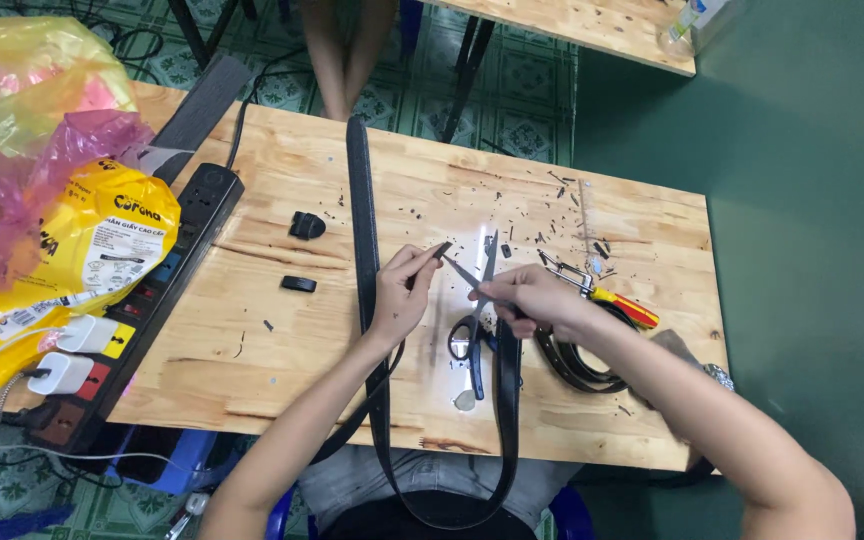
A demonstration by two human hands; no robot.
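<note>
wooden table (282, 370), yellow packet (102, 240) at left; left hand (402, 295) pinches belt end (440, 250), right hand (532, 298) grips scissors (474, 330).

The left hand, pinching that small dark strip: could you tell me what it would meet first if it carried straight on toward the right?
Going on rightward, the left hand with its dark strip would first meet the open blades of the scissors held by the right hand. The strip's tip already looks almost between them, though depth is uncertain.

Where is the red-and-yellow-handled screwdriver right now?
In the head view, the screwdriver lies on the wooden table just beyond the right hand, above the coiled black belt.
</note>
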